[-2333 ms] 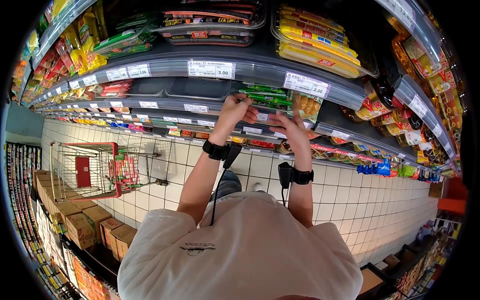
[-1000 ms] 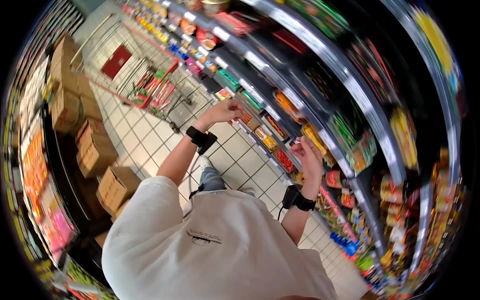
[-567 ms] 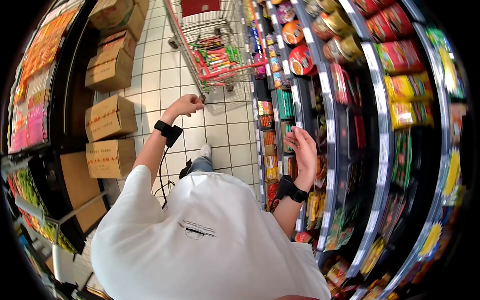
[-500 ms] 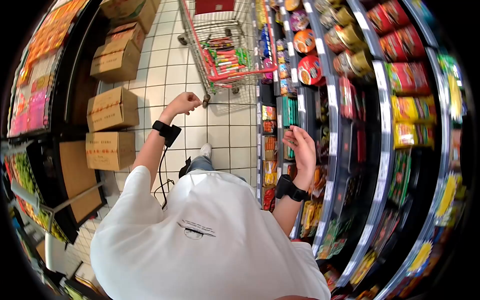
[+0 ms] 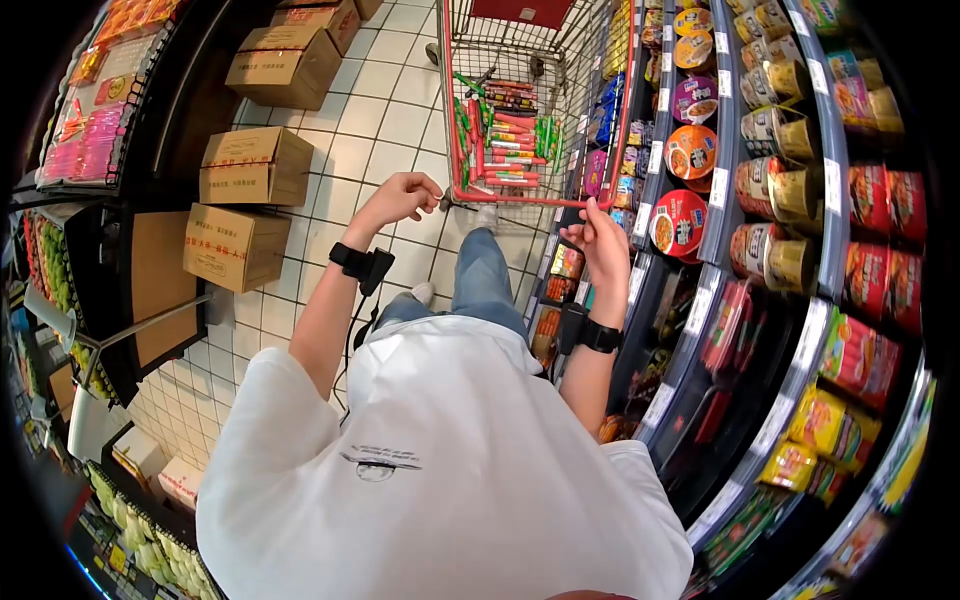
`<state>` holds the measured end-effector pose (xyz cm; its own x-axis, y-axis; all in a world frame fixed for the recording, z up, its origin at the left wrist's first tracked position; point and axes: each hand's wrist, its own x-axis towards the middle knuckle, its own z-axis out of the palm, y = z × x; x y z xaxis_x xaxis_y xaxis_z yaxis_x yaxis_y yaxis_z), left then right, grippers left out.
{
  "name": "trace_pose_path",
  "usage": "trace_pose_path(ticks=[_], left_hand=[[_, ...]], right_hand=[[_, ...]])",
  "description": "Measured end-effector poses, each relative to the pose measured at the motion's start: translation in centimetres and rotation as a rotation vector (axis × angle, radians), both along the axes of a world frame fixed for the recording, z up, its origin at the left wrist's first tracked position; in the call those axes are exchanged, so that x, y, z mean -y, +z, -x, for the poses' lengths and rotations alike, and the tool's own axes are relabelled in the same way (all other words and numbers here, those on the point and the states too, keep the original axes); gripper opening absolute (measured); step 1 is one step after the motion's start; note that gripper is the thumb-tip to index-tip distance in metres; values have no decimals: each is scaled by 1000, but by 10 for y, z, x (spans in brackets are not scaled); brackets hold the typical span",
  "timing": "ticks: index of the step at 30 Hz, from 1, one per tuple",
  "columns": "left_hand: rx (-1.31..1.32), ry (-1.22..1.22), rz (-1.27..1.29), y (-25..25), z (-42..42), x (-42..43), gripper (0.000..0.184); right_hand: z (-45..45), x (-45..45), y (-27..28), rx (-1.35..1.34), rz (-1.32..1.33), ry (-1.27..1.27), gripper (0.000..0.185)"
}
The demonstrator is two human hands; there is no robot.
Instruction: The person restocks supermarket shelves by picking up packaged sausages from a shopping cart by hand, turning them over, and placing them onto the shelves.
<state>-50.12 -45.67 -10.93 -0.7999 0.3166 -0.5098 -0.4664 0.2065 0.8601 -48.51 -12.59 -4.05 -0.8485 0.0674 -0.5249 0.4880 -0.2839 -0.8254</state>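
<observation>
A shopping cart (image 5: 530,201) with a red handle bar stands just ahead of me, and several green, red and dark slim packaged items (image 5: 510,150) lie inside it. My left hand (image 5: 405,197) is beside the left end of the handle, fingers loosely bent, with nothing in it. At the handle's right end is my right hand (image 5: 602,245), its fingers partly spread and holding nothing. The index fingertip overlaps the bar's end; whether it touches I cannot tell. Each wrist wears a black strapped device.
Shelves on the right hold instant noodle tubs (image 5: 678,223), cups (image 5: 770,190) and bagged packets (image 5: 835,425). Cardboard boxes (image 5: 255,166) line the left side of the tiled floor (image 5: 385,120). A produce display (image 5: 150,530) is at the lower left.
I have stepped forward and the cart appears closer. Both hands have come nearer its handle, the right reaching the handle's right end. The boxes and shelves have shifted in view.
</observation>
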Motion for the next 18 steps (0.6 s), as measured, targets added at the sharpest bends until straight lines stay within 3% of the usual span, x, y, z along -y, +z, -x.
trace_pose_path(ticks=[4,10,13,14,16,18], left_hand=[[30,82,-57,8,59,-36,19],[78,90,-62,-2,150,-108,19],[151,97,-63,-38,196,-139,21],[190,111,-38,-59,214,-145,22],[250,120,-19,-96,250,-158,23],[64,68,250,-130,285,-171,25]], right_hand=[[84,-15,-36,44,-26,50,28],[186,-26,-103,196,189,80,20],[227,-34,-144,432,815,-241,11],[237,-36,-160,450,814,-261,11],[254,-33,-187,502,1011,-686,12],[259,-31,-215,502,1057,-780,18]])
